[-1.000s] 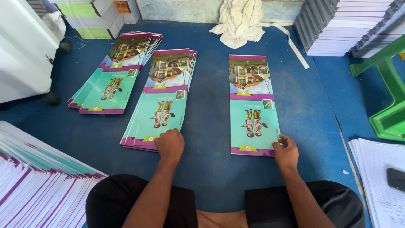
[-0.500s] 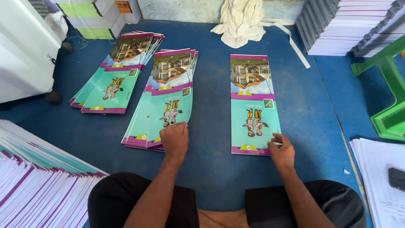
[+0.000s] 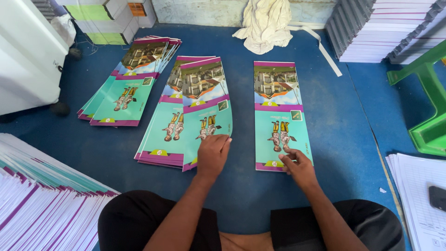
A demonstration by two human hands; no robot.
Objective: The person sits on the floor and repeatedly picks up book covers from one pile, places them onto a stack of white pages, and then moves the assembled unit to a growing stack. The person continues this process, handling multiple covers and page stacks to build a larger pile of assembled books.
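The person sits on a blue floor mat (image 3: 353, 139) with printed covers laid out ahead of the knees. The landmark here is the single teal-and-purple glossy cover sheet (image 3: 280, 111), lying flat straight ahead of the right hand (image 3: 297, 165), its long axis running away from the person. That hand rests on the sheet's near right corner, fingers curled down onto the purple edge strip — whether it pinches the paper or only presses on it, I cannot tell.

Left of that sheet, just apart from it, lies a fanned stack of the same teal-and-purple covers (image 3: 162, 135), and the top cover of that stack (image 3: 204, 114) is skewed toward the single sheet, its near end bowed up a little. The left hand (image 3: 213, 153) lies palm-down and flat on this cover's near end, fingers spread, holding nothing closed. So the left hand is the nearer one to the skewed cover; its long axis also runs away from the person, tilted slightly to the right.

Counted: three groups of covers — the single sheet, the stack left of it, and a second fanned stack (image 3: 125, 88) farther left and farther away. Two hands, both on paper.

Beyond the single sheet lies a crumpled cream cloth (image 3: 265, 23); to its right a green plastic stool (image 3: 429, 107); well to its left and nearer, a large spread pile of white-and-purple printed sheets (image 3: 42, 195).
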